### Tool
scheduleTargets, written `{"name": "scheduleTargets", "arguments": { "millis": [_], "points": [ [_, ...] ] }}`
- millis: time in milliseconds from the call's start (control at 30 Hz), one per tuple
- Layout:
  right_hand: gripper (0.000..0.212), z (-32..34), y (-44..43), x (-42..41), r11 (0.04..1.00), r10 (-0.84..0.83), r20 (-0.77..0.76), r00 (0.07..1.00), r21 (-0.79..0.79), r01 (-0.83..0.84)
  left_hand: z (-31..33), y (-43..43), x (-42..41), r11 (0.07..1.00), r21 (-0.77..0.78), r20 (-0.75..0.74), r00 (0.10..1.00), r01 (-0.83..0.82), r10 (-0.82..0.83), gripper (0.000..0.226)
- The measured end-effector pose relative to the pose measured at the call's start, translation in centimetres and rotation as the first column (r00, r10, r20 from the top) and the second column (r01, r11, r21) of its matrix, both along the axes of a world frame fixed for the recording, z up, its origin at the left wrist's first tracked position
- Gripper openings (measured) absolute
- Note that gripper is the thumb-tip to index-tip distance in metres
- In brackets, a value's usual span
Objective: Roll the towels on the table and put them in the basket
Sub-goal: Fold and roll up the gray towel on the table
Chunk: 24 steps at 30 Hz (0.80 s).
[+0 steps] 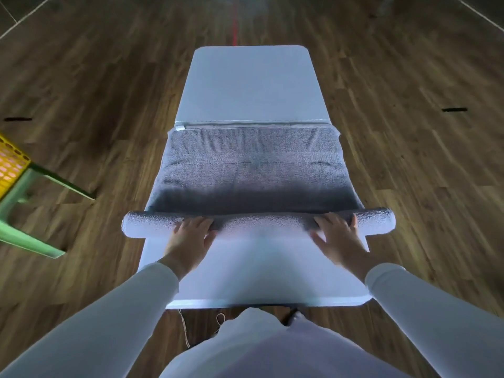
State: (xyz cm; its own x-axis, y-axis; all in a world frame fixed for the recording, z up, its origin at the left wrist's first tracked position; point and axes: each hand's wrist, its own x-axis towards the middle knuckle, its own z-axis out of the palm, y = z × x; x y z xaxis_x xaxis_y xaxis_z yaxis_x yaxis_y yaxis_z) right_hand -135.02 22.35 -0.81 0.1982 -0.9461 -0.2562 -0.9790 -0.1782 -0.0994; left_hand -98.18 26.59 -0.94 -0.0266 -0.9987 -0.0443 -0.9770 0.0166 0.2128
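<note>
Towel roll (152, 225) under hands (189, 237) (336, 236), ends overhanging table (253, 85) edges

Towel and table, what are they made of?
The towel looks like soft gray terry cloth: its surface is fuzzy and nubbly. The table seems smooth white plastic with a dull sheen and rounded corners, though painted board is possible.

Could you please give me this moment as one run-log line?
step: rolling | towel: partly rolled on table | left hand, right hand: pressing roll | basket: left of table
</note>
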Motion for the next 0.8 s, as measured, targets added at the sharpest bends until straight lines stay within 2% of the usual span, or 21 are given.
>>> {"name": "scheduleTargets", "arguments": {
  "millis": [67,100,167,233,300,367,400,467,533,567,633,700,733,800],
  "points": [
    [0.065,0.0,-0.1,0.3,0.996,0.061,-0.099,0.993,0.065,-0.055,-0.8,0.2,0.9,0.992,0.049,0.055,0.992,0.113,-0.116,0.059],
    [0.065,0.1,-0.3,0.4,0.996,0.067,-0.136,0.988,0.066,-0.058,-1.0,0.1,1.1,0.989,0.069,0.112,0.984,0.134,-0.141,0.064],
    [0.05,0.5,-1.1,0.5,0.999,0.032,-0.138,0.99,0.025,-0.029,-0.6,-0.4,1.1,0.99,0.1,0.199,0.973,0.096,-0.115,0.057],
    [0.029,1.5,-2.1,0.7,0.998,0.035,-0.087,0.996,0.046,-0.031,0.3,-1.4,0.7,0.988,0.148,0.239,0.967,0.052,-0.086,0.037],
    [0.004,2.5,-3.0,0.5,0.985,0.087,-0.056,0.995,0.157,-0.077,1.7,-2.5,0.4,0.948,0.316,0.223,0.967,0.044,-0.12,0.029],
    [0.01,3.6,-3.6,0.3,0.936,0.118,-0.065,0.991,0.34,-0.089,2.7,-3.1,0.5,0.874,0.484,0.202,0.965,0.048,-0.166,0.034],
    [0.009,3.9,-3.8,0.1,0.925,0.129,-0.093,0.987,0.369,-0.086,2.9,-3.2,0.7,0.878,0.474,0.228,0.955,0.062,-0.19,0.035],
    [0.022,3.4,-4.2,-0.5,0.971,0.142,-0.134,0.981,0.214,-0.111,2.6,-3.0,1.2,0.966,0.251,0.284,0.95,0.06,-0.132,0.034],
    [0.038,2.5,-4.2,-0.8,0.999,0.003,-0.007,1.0,-0.033,-0.003,1.8,-2.5,1.0,0.999,-0.027,0.113,0.993,-0.023,0.026,0.035],
    [0.042,2.2,-4.0,-0.7,0.995,-0.061,0.066,0.996,-0.076,0.066,1.4,-2.3,0.8,0.997,-0.055,0.017,0.998,-0.061,0.062,0.036],
    [0.058,1.3,-3.2,-0.6,0.999,-0.038,0.034,0.999,-0.008,0.038,0.3,-2.0,0.4,0.996,0.086,-0.003,1.0,-0.025,0.025,0.05],
    [0.075,0.8,-2.3,-0.4,0.998,0.034,-0.073,0.997,0.06,-0.029,-0.8,-1.8,0.4,0.973,0.228,0.109,0.992,0.032,-0.058,0.073],
    [0.078,0.9,-2.0,-0.3,0.997,0.046,-0.125,0.991,0.062,-0.039,-1.0,-1.8,0.3,0.968,0.248,0.17,0.982,0.036,-0.08,0.077],
    [0.068,1.2,-1.9,0.0,0.999,0.05,-0.18,0.982,0.024,-0.046,-0.9,-2.4,0.1,0.979,0.203,0.237,0.97,-0.002,-0.047,0.066]
  ]
}}
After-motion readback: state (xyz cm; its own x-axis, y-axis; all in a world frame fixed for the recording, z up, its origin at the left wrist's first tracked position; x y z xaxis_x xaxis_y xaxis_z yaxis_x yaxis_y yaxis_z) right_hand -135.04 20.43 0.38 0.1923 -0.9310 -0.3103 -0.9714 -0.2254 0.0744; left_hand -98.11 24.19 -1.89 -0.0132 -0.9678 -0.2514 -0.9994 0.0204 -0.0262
